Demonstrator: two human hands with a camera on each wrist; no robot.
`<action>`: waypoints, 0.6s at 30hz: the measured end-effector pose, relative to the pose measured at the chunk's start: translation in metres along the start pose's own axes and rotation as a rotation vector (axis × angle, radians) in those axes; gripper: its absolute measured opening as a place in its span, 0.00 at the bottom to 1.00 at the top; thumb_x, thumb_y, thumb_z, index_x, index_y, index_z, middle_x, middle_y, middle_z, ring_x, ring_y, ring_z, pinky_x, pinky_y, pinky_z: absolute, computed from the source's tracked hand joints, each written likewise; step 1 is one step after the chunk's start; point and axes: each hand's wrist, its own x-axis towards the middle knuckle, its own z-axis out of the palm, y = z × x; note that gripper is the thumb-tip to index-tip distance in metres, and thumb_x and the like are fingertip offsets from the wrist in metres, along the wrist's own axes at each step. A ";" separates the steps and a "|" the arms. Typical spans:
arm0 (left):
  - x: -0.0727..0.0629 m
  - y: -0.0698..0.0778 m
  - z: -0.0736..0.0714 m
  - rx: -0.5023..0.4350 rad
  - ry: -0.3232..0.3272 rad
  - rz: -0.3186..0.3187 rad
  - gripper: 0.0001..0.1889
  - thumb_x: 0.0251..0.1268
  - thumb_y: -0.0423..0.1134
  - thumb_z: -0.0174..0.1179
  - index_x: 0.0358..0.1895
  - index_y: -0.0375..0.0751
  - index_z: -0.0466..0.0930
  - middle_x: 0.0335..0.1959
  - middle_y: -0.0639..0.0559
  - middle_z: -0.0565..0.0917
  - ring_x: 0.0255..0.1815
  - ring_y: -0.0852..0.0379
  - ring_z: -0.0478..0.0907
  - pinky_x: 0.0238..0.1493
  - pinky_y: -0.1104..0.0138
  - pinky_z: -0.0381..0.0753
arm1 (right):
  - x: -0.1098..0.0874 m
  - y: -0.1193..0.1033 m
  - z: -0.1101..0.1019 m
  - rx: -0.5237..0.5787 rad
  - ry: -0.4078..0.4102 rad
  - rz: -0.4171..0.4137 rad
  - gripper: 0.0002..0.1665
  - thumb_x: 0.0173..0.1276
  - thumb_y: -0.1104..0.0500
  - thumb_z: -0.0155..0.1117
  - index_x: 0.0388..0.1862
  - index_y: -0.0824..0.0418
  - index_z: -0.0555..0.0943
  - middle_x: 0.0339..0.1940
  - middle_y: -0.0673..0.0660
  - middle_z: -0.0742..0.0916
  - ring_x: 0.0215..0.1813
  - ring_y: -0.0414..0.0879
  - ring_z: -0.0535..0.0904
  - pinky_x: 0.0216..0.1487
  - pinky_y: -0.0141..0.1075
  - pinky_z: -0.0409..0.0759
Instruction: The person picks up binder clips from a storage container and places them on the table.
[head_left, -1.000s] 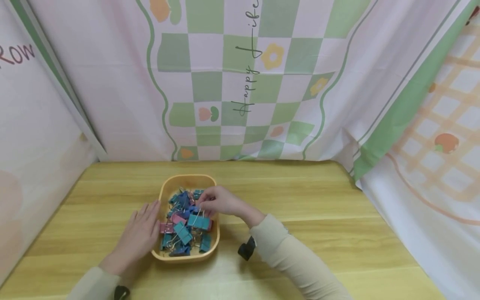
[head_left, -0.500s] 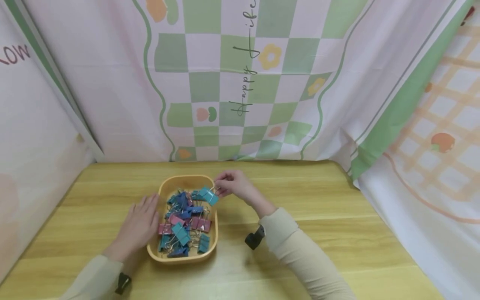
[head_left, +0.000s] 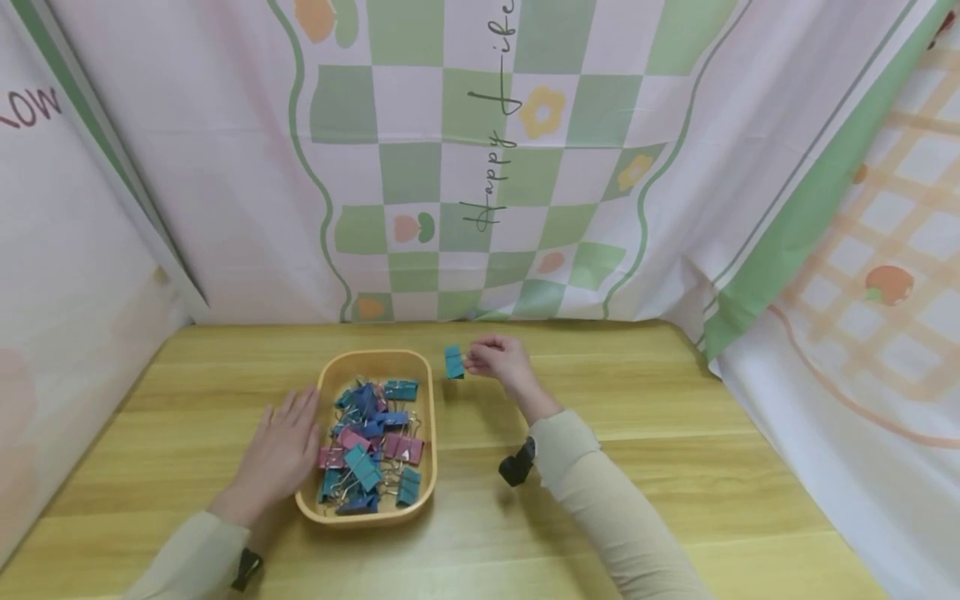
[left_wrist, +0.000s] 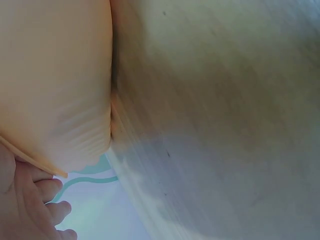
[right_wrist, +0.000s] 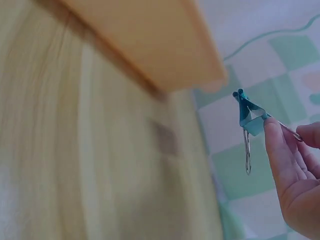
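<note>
A teal binder clip (head_left: 454, 362) is pinched by one wire handle (right_wrist: 289, 129) between the thumb and fingers of the right hand (head_left: 506, 367); its folded body projects beyond the fingertips, toward the basket (head_left: 367, 522). The clip is held in the air above the table (head_left: 712, 442), just beyond the basket's right rim and apart from it. In the right wrist view the body is seen end-on as a wedge of glossy sheet metal with rolled edges, and the second handle (right_wrist: 247, 150), a loop of bright wire, hangs free. The left hand (head_left: 277, 446) is laid with extended fingers against the basket's left side; whether the fingertips are hooked over the rim cannot be told with certainty. The basket is smooth, yellow-orange and rectangular with rounded corners. In it, blue, teal and pink clips (head_left: 363, 467) are heaped at mixed angles, their wire loops crossing. The table is surfaced in pale, streaked wood grain, and it is backed by a green-and-white checked cloth (head_left: 408, 173).
</note>
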 end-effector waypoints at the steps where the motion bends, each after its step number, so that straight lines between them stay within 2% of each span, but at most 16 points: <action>1: 0.000 0.000 0.000 0.003 0.001 -0.001 0.26 0.71 0.38 0.39 0.68 0.26 0.52 0.68 0.32 0.55 0.67 0.32 0.48 0.65 0.42 0.39 | 0.001 0.003 -0.001 -0.009 0.011 0.008 0.14 0.67 0.69 0.53 0.49 0.78 0.72 0.41 0.72 0.81 0.33 0.47 0.82 0.41 0.36 0.81; 9: -0.001 0.000 0.000 0.010 -0.006 -0.008 0.26 0.72 0.38 0.39 0.68 0.26 0.52 0.68 0.33 0.54 0.67 0.33 0.48 0.65 0.42 0.41 | 0.010 0.022 -0.006 -0.042 0.039 0.048 0.16 0.67 0.71 0.53 0.51 0.81 0.71 0.39 0.72 0.82 0.31 0.47 0.82 0.40 0.38 0.82; 14: 0.000 0.000 0.000 0.006 -0.010 -0.014 0.26 0.72 0.38 0.39 0.68 0.26 0.52 0.69 0.33 0.54 0.68 0.32 0.48 0.65 0.42 0.40 | 0.012 0.029 -0.006 -0.074 0.050 0.072 0.14 0.66 0.71 0.54 0.49 0.79 0.72 0.37 0.70 0.82 0.31 0.47 0.82 0.38 0.37 0.82; 18: 0.000 0.000 0.001 0.006 -0.008 -0.017 0.27 0.72 0.38 0.39 0.68 0.26 0.52 0.68 0.32 0.55 0.68 0.32 0.48 0.65 0.42 0.40 | 0.013 0.034 -0.007 -0.077 0.053 0.123 0.12 0.65 0.71 0.54 0.47 0.76 0.73 0.37 0.68 0.83 0.32 0.48 0.82 0.39 0.36 0.82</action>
